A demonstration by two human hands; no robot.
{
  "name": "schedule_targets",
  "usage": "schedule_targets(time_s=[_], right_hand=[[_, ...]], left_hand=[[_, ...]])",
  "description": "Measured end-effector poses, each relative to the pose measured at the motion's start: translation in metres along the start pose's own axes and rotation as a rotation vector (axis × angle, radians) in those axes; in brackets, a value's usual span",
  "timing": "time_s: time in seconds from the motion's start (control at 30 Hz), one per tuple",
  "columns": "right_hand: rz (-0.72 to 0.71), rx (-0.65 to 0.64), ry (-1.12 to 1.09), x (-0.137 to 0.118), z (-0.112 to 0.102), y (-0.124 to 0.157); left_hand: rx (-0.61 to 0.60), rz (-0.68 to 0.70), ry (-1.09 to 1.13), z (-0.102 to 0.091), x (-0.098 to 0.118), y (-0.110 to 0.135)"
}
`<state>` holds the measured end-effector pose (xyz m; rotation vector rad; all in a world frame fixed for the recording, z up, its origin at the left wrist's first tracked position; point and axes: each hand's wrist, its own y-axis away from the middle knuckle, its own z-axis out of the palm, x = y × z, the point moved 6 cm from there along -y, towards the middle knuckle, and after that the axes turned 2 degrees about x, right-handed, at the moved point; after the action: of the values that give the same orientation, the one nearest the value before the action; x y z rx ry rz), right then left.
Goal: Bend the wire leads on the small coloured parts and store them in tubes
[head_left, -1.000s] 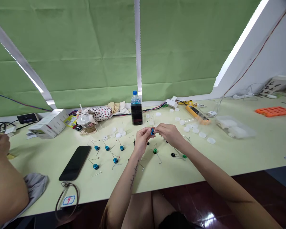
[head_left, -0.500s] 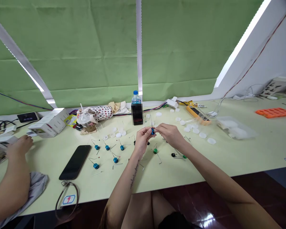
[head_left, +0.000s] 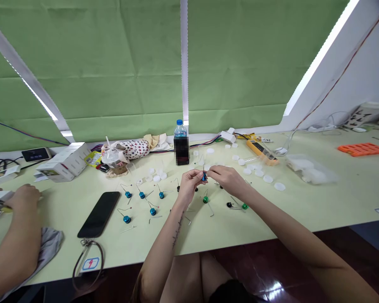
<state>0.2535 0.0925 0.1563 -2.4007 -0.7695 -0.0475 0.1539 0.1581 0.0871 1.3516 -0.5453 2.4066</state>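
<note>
Green roller blinds (head_left: 88, 71) hang behind a long, pale worktop (head_left: 303, 219). At its left end, a co-worker's hand (head_left: 25, 197) holds something white and yellow, too small to make out, above a grey cloth (head_left: 49, 246). White cardboard boxes (head_left: 63, 162) stand towards the back edge, and a black smartphone (head_left: 99, 213) lies nearer the front edge. Just right of the phone, blue wire-legged components (head_left: 128, 194) lie scattered, with a water bottle (head_left: 180, 130) standing at the back edge beyond them.

At mid-worktop, the person's left hand (head_left: 191, 182) has its grip pressed together, pinching a small blue component (head_left: 204, 177) in the air above the surface, with a thin wire rising from it. The right hand (head_left: 227, 176) comes in from the other side, its fingertips (head_left: 209, 170) right by the component; whether they touch it cannot be told. Below the hands lie a green component (head_left: 205, 199) and a black one (head_left: 229, 205).

Further right are white plastic discs (head_left: 279, 186), a yellow multimeter (head_left: 261, 151), a clear plastic tray (head_left: 311, 174) and, at the far right, an orange tray (head_left: 363, 148).
</note>
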Motion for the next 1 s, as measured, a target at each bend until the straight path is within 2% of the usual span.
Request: schedule_targets(time_s=[0.1, 0.33, 0.47, 0.6, 0.87, 0.93, 1.0], right_hand=[[-0.049, -0.029, 0.011, -0.001, 0.001, 0.0], [-0.237, -0.018, -0.224, -0.003, -0.006, 0.005], [-0.098, 0.072, -0.315, -0.001, -0.008, 0.007], [0.039, 0.161, -0.358, 0.001, -0.002, 0.008], [0.078, 0.184, -0.432, -0.002, -0.006, 0.003], [0.161, 0.191, -0.476, 0.001, -0.009, 0.002], [0.319, 0.193, -0.529, 0.009, -0.01, 0.002]], left_hand=[[-0.017, -0.068, -0.019, -0.001, -0.004, 0.0], [-0.091, -0.233, 0.014, -0.001, -0.013, 0.001], [-0.146, -0.286, 0.113, 0.004, -0.014, 0.004], [-0.157, -0.261, 0.157, 0.004, -0.01, 0.004], [-0.102, -0.277, 0.148, 0.002, -0.012, 0.004], [-0.078, -0.264, 0.137, 0.003, -0.011, 0.004], [-0.067, -0.234, 0.102, 0.004, -0.008, 0.003]])
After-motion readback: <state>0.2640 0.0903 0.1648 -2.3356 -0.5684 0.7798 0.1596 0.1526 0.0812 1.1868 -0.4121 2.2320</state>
